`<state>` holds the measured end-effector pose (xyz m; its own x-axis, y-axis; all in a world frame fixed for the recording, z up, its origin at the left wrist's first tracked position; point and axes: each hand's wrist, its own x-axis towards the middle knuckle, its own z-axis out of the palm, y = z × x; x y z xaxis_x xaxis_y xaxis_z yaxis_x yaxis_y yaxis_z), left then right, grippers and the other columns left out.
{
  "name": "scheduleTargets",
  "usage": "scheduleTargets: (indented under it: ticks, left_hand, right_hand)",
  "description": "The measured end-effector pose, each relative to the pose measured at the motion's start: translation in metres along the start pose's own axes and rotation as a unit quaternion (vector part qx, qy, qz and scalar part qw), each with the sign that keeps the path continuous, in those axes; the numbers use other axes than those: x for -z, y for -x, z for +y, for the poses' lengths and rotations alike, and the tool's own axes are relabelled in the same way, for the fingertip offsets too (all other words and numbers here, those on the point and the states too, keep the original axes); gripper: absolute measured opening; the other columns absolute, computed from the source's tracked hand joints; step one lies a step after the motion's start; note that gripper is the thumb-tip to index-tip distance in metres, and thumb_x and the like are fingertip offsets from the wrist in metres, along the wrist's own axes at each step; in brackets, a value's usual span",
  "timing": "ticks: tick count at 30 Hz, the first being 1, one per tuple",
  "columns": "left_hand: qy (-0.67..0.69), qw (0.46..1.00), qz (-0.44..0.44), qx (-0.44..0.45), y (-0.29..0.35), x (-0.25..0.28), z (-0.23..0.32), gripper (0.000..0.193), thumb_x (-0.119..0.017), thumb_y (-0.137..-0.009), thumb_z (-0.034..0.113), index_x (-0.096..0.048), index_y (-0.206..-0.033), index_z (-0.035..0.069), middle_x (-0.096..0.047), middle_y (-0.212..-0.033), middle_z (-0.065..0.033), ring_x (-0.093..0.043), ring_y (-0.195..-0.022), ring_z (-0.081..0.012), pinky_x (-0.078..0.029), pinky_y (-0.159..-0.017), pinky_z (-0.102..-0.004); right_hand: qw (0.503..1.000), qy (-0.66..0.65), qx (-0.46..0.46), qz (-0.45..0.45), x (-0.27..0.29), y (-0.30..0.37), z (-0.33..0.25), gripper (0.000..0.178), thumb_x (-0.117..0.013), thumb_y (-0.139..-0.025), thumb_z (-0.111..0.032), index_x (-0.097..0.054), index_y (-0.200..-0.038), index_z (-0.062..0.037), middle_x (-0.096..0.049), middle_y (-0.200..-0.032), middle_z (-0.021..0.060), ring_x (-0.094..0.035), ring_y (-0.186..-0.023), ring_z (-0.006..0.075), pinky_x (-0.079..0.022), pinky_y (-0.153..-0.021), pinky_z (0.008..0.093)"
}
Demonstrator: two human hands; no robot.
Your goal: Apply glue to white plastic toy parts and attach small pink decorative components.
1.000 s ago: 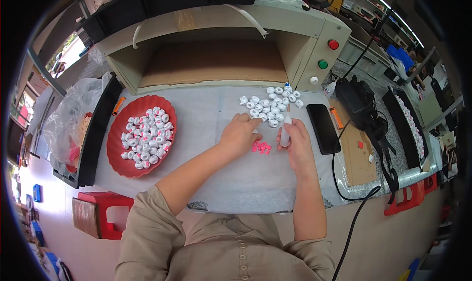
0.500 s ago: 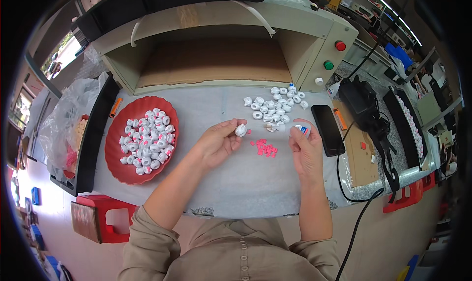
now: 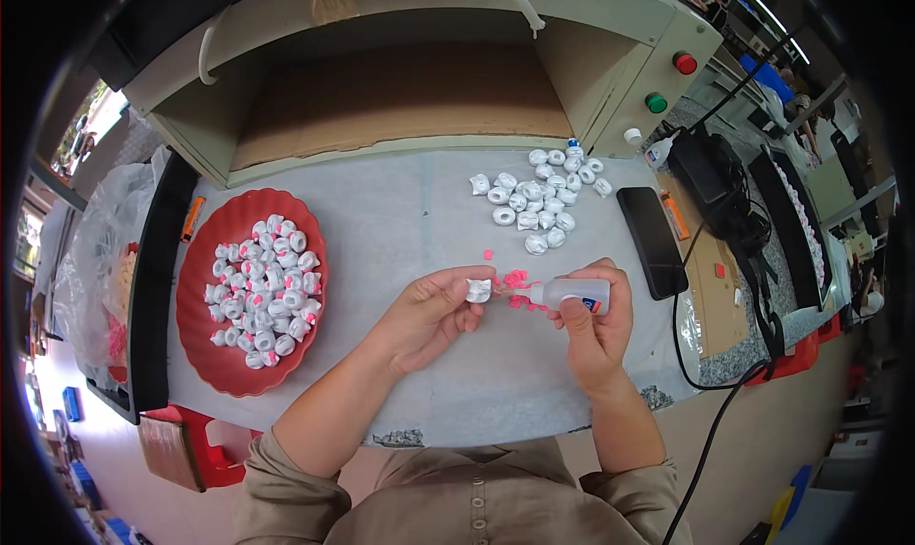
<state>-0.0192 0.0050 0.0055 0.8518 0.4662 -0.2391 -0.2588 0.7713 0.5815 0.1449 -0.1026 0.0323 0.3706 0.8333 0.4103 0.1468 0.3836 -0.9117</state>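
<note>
Glossy white piece pinched, squeeze bottle tipped toward it

Take the red dish (image 3: 214, 364) on the bench (image 3: 496, 388) as the landmark. To its right, the left hand (image 3: 429, 316) holds one white piece (image 3: 478, 291) between thumb and fingers, which are closed down to the narrow width of the thing. Further right of the dish, the right hand (image 3: 600, 335) has its fingers wrapped around a translucent bottle (image 3: 577, 292) lying nearly level, its thin nozzle pointing back toward the dish and close to the white piece; whether the tip touches cannot be told.

The white piece looks light, hard and smooth, so it may turn or slip under a careless pinch. Opposite sides are the best hold, leaving the face toward the nozzle clear. The bottle seems light and soft-walled; gripping its body gives control, but pressing too hard could send out too much, and the slender nozzle looks easy to bend.

Pink bits (image 3: 516, 279), lying right of the dish beneath the nozzle, appear tiny, nearly weightless and prone to scatter: best taken singly, by the edges. Loose white pieces (image 3: 548, 194) sit beyond them, right of the dish and farther from the person.
</note>
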Motion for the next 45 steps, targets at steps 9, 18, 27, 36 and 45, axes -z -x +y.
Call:
scheduleTargets:
  ticks: [9, 18, 27, 36, 45]
  left_hand:
    - [-0.042, 0.999, -0.019, -0.014, 0.0003, 0.0036, -0.0034, 0.027, -0.045, -0.087, 0.014, -0.051, -0.111, 0.002, -0.056, -0.092, -0.0027, -0.046, -0.067, -0.0087, -0.04, -0.062, -0.0203]
    - [-0.049, 0.999, -0.01, -0.018, 0.0012, 0.0005, -0.0028, 0.026, -0.044, -0.088, 0.012, -0.052, -0.11, 0.003, -0.056, -0.092, -0.0032, -0.043, -0.066, -0.0089, -0.039, -0.062, -0.0204]
    - [-0.053, 0.998, -0.006, -0.018, 0.0013, -0.0004, -0.0031, 0.026, -0.043, -0.088, 0.012, -0.052, -0.11, 0.002, -0.055, -0.092, -0.0024, -0.043, -0.067, -0.0088, -0.039, -0.063, -0.0205]
    - [-0.062, 0.998, -0.007, -0.023, 0.0008, -0.0004, -0.003, 0.026, -0.042, -0.088, 0.01, -0.052, -0.111, 0.002, -0.056, -0.096, -0.0044, -0.043, -0.067, -0.0092, -0.039, -0.063, -0.0213]
    - [-0.053, 0.998, -0.008, -0.029, 0.0014, 0.0006, -0.0033, 0.027, -0.042, -0.088, 0.011, -0.051, -0.112, 0.001, -0.055, -0.097, -0.0047, -0.044, -0.072, -0.0098, -0.04, -0.066, -0.0225]
  right_hand:
    - [0.993, 0.114, 0.022, -0.029, 0.0025, -0.0014, 0.0058, 0.025, -0.052, -0.084, -0.019, -0.04, -0.094, 0.0, -0.042, -0.083, 0.0061, -0.047, -0.061, 0.0088, -0.041, -0.053, 0.0189]
    - [0.995, 0.093, 0.006, -0.022, 0.0018, -0.0006, 0.0052, 0.025, -0.053, -0.083, -0.019, -0.04, -0.094, -0.0005, -0.042, -0.083, 0.0055, -0.047, -0.061, 0.0084, -0.042, -0.053, 0.0184]
    - [0.998, 0.066, 0.006, 0.005, -0.0013, -0.0014, 0.0042, 0.019, -0.056, -0.08, -0.009, -0.044, -0.092, 0.0001, -0.043, -0.078, 0.0055, -0.042, -0.061, 0.0085, -0.034, -0.052, 0.0199]
    - [0.997, 0.078, 0.017, -0.003, -0.0007, -0.0004, 0.006, 0.021, -0.057, -0.079, -0.009, -0.044, -0.092, -0.0001, -0.043, -0.076, 0.0059, -0.041, -0.061, 0.0094, -0.034, -0.053, 0.0201]
    - [0.987, 0.133, 0.088, -0.023, -0.0009, 0.0022, 0.0054, 0.024, -0.06, -0.077, -0.009, -0.046, -0.093, 0.0006, -0.047, -0.078, 0.0082, -0.043, -0.063, 0.0131, -0.035, -0.053, 0.0218]
